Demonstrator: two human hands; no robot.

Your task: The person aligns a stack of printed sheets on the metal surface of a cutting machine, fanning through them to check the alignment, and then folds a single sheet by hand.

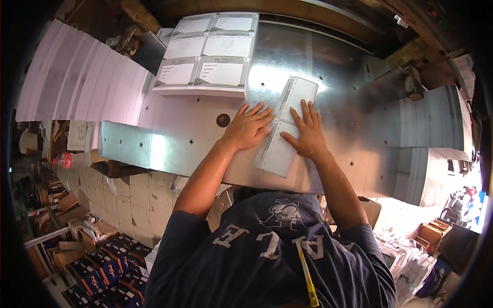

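A narrow stack of printed paper strips (281, 152) lies aslant on the metal table (205, 115). Against its left edge rests my left hand (247, 127), fingers stretched out and pointing away from me. My right hand (309, 134) lies over the strips from the right, with its fingers spread and its palm down. Neither hand grips anything. Farther left on the table stands a thick, squared pile of printed sheets (208, 49), each divided into several grey and white panels. Parts of the strips are hidden under my fingers.
Tall stacks of white paper (84, 77) fill the left side, beside a metal side ledge (126, 142). More stacked paper (429, 115) stands at the right. A plastic bottle (67, 160) sits low at the left. Dark boxes (105, 267) are piled on the floor.
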